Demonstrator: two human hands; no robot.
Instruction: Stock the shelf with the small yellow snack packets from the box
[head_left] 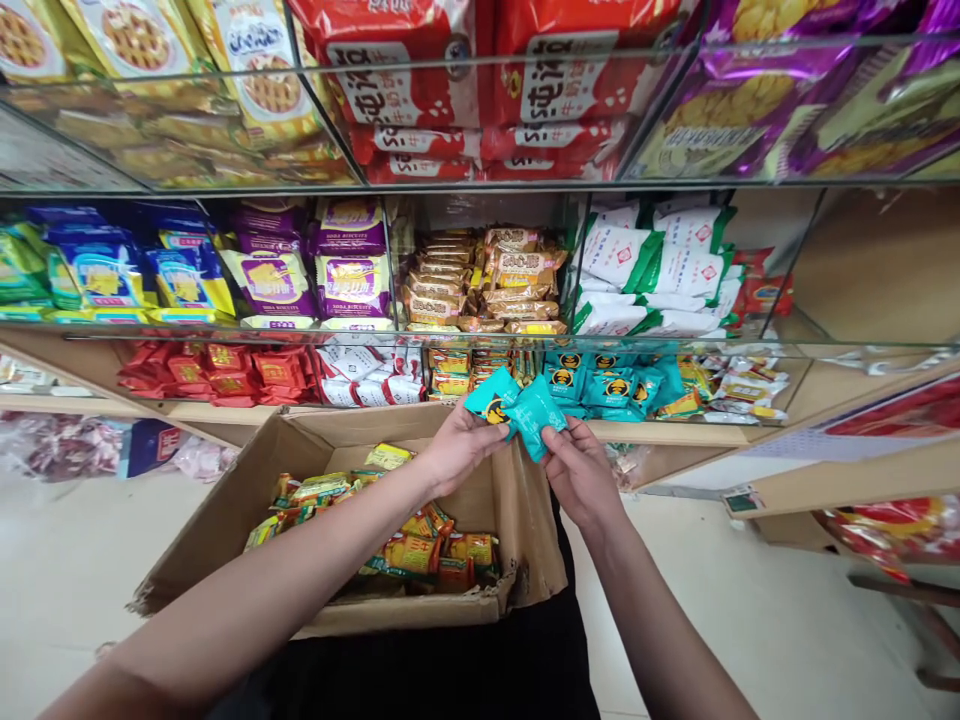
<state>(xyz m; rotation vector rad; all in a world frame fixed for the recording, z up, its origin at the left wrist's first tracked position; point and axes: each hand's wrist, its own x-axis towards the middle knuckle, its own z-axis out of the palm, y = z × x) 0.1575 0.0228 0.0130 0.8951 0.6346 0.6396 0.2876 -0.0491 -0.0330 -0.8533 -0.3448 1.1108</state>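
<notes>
My left hand grips a teal packet with a black and yellow round print. Another teal packet, turned with its plainer side up, is pinched in my right hand. The two packets overlap in front of the lower shelf's edge. More teal packets lie on that shelf just behind my right hand. Below my left forearm is an open cardboard box holding yellow, green and orange snack packets.
Glass-divided shelves hold brown packets, white and green packets, purple biscuit packs and red packets. Large red bags fill part of the top shelf. A wooden shelf edge runs behind my hands. A dark stool stands at the right.
</notes>
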